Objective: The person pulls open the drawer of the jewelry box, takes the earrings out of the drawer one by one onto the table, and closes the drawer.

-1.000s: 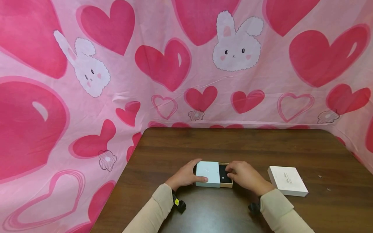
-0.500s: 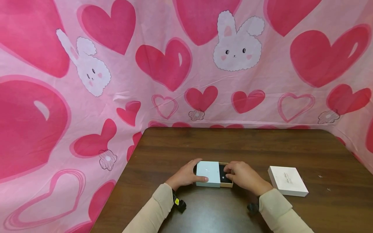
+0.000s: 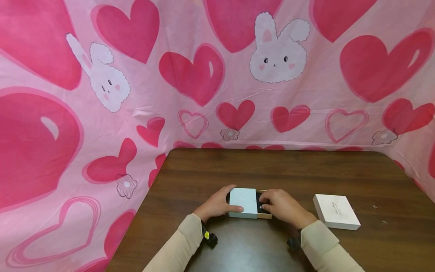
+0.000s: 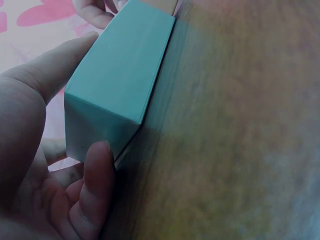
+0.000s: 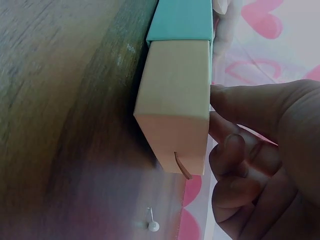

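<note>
A pale blue box sleeve (image 3: 242,204) lies on the table with a tan drawer (image 5: 175,77) partly slid out of its right end. My left hand (image 3: 217,204) grips the sleeve from the left, thumb along its near top edge and fingers at its far side and end. Inside the drawer is a black insert (image 3: 259,209) with a small white bead (image 3: 261,206) on it. My right hand (image 3: 283,206) reaches over the drawer with curled fingers, thumb tip right beside the bead. I cannot tell whether its fingertips pinch anything. A brown ribbon tab (image 5: 182,165) sticks out of the drawer's end.
A white lidded box (image 3: 336,211) with dark lettering stands right of my right hand. Farther right lie two tiny shiny pieces (image 3: 374,206) on the brown wooden table (image 3: 289,166). The right wrist view shows a pin with a white bead (image 5: 153,226) on the tabletop. Pink heart-print cloth hangs behind.
My right hand has shifted slightly left over the drawer, its fingertips now closer to the white bead and the sleeve. My left hand and the box stay put.
</note>
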{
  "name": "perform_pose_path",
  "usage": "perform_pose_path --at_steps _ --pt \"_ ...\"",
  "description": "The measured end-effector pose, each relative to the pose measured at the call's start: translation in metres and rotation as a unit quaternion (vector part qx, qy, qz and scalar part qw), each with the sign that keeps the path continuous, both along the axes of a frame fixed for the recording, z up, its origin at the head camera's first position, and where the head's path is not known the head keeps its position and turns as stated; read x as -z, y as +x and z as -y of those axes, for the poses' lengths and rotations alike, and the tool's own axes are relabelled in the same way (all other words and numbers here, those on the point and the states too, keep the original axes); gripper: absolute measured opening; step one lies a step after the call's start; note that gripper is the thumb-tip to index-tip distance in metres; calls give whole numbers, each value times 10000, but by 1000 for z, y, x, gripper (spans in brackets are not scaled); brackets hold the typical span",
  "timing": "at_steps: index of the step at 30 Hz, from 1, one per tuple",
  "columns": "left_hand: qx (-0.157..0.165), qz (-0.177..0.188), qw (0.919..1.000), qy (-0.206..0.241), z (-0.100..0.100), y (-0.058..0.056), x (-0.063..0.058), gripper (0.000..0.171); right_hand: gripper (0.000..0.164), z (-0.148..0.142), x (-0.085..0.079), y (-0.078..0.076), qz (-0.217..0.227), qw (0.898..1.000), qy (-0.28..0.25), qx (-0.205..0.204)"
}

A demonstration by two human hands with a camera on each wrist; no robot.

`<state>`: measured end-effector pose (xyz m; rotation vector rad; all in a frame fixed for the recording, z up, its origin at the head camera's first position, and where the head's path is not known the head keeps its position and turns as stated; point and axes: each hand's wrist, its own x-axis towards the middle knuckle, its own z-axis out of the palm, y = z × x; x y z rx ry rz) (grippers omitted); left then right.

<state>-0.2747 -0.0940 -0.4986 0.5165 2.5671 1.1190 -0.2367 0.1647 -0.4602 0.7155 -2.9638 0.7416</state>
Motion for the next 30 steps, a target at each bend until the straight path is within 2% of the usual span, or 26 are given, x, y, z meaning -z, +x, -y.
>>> perform_pose_path --at_steps 11,20,30 --pt "-22 37 10000 22 0 -1 0 95 14 4 0 1 425 9989 25 187" --pt "10 3 10000 16 1 -1 1 96 13 3 1 0 295 9996 44 14" --pt "34 -57 10000 -14 0 0 0 96 9 3 -2 1 105 9993 289 -226"
